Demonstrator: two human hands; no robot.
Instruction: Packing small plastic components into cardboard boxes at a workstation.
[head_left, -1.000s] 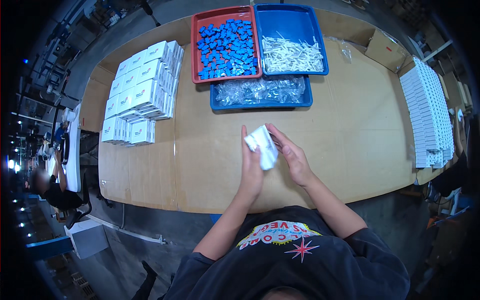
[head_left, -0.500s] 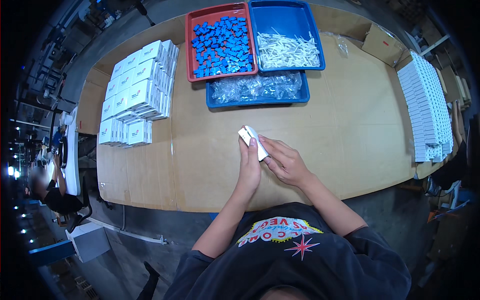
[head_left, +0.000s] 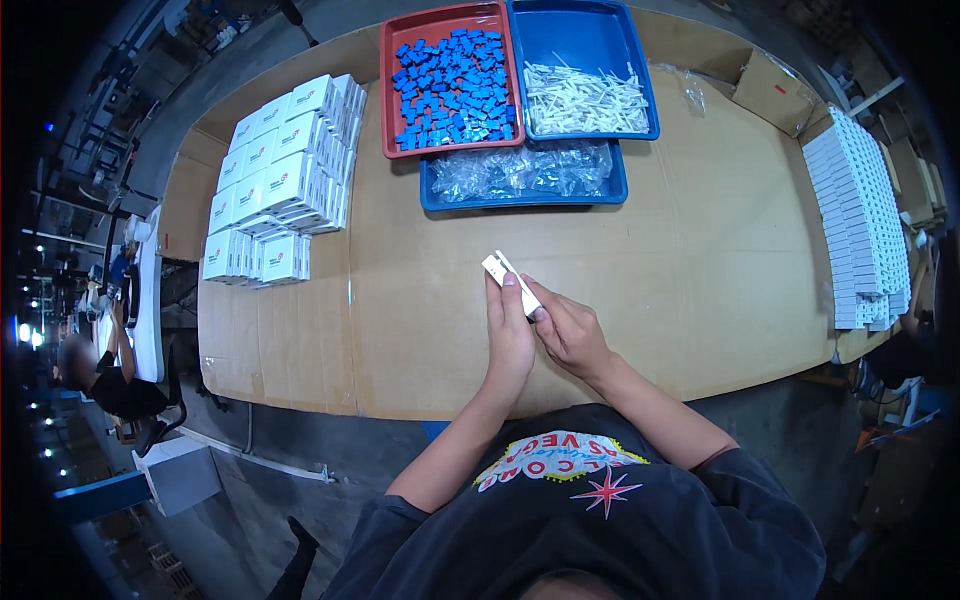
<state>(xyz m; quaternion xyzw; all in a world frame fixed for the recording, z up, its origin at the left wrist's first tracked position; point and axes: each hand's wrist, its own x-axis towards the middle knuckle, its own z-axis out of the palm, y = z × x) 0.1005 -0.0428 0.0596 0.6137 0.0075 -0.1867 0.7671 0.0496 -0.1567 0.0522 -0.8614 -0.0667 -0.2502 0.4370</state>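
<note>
A small white carton point(head_left: 497, 267) is held at a tilt above the near middle of the table, its far end pointing up and left. Along its far end a narrow dark gap shows beside a thin white panel. My left hand point(head_left: 509, 325) grips the carton from the left, thumb on its face. My right hand point(head_left: 570, 328) closes on its right side and lower end, with the fingers curled round it. Both palms hide much of the carton, so its contents cannot be seen.
Stacked white boxes point(head_left: 262, 165) stand at left, and a tall block of white cartons point(head_left: 858, 220) at right. Beyond my hands are a red tray point(head_left: 390, 120) of blue pieces, a blue tray point(head_left: 640, 75) of white sticks and a blue tray point(head_left: 523, 207) of clear bags. A person point(head_left: 115, 375) sits far left.
The fingers of my right hand have drawn in and curl closer round the carton. The white panel along its side now looks narrower. The whole view has shifted slightly.
</note>
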